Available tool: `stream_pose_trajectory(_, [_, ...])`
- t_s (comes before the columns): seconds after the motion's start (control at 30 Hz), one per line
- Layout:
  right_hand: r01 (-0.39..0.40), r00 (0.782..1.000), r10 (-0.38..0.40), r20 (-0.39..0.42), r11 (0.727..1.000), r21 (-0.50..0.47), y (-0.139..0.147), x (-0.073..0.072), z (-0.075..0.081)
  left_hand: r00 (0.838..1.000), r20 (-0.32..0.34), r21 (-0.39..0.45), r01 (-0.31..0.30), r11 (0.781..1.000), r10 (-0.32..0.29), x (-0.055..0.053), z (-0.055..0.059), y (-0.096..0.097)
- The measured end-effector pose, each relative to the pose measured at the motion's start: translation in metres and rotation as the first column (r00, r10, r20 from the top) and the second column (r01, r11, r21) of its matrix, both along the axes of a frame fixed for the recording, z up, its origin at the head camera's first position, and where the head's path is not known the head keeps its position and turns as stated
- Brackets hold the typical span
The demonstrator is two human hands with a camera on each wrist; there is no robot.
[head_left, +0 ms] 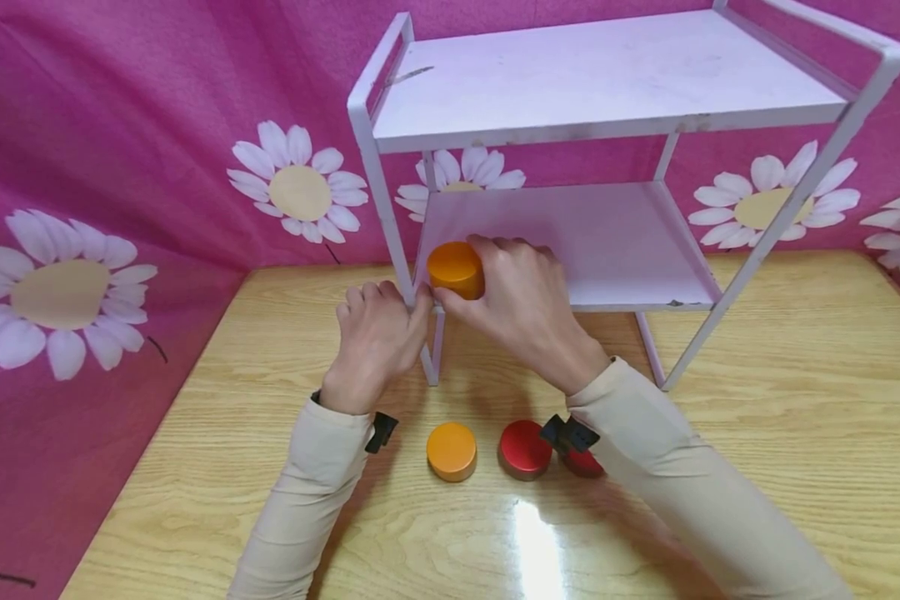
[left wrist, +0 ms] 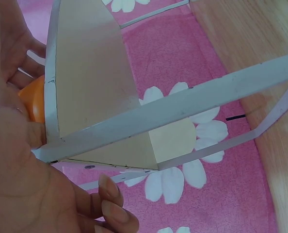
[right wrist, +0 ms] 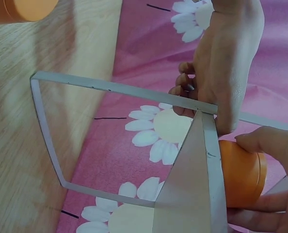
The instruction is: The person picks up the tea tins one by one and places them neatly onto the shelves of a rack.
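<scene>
My right hand (head_left: 521,279) grips an orange round, lidded container (head_left: 456,271) by its sides, thumb in front and fingers behind. The container is at the left front end of the lower shelf of a white two-tier metal rack (head_left: 607,233). In the right wrist view the orange container (right wrist: 242,174) sits close against the shelf's front edge. My left hand (head_left: 378,333) holds the rack's left front post at the lower shelf corner, thumb on the front and fingers on the outer side. In the left wrist view those fingers (left wrist: 112,194) curl loosely beyond the post.
On the wooden table (head_left: 270,467) before the rack stand another orange container (head_left: 452,452) and a red one (head_left: 525,450). A second red container (head_left: 583,464) is partly hidden by the right wrist camera. Pink flowered cloth (head_left: 157,167) hangs behind and at the sides.
</scene>
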State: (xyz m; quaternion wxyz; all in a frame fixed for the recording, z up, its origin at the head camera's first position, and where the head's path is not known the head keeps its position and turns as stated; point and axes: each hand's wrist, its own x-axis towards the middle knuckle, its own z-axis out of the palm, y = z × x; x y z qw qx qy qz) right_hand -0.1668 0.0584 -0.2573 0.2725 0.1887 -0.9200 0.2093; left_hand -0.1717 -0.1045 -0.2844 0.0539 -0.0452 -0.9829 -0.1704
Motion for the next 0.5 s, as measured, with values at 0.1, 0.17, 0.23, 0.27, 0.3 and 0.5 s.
stream_pose_trajectory(0.1, [-0.003,1.000,0.003,-0.002,1.000,0.003,-0.0003,-0.0001,-0.0003,1.000,0.002,0.003,-0.003,1.000,0.003,0.0002,0.0000,-0.0005])
stream_pose_trajectory(0.17, [-0.005,1.000,0.004,0.001,1.000,0.005,-0.0007,-0.0001,0.0000,1.000,0.005,0.003,-0.005,1.000,0.005,0.0004,0.0005,-0.0008])
stream_pose_trajectory(0.23, [-0.005,1.000,0.005,0.000,1.000,0.008,-0.0012,-0.0005,0.0001,1.000,0.010,0.000,-0.008,1.000,0.008,0.0003,0.0010,-0.0008])
stream_pose_trajectory(0.27, [-0.004,1.000,0.004,0.000,1.000,0.008,-0.0015,-0.0007,0.0001,1.000,0.012,-0.003,-0.008,1.000,0.008,0.0002,0.0012,-0.0007])
stream_pose_trajectory(0.3, [-0.004,1.000,0.004,0.001,1.000,0.007,-0.0016,-0.0009,0.0000,1.000,0.014,-0.004,-0.007,1.000,0.007,0.0001,0.0013,-0.0006])
stream_pose_trajectory(0.5, [-0.004,1.000,0.004,-0.007,1.000,0.005,-0.0018,-0.0011,-0.0006,1.000,0.018,-0.016,0.002,1.000,-0.001,-0.0002,0.0012,-0.0004])
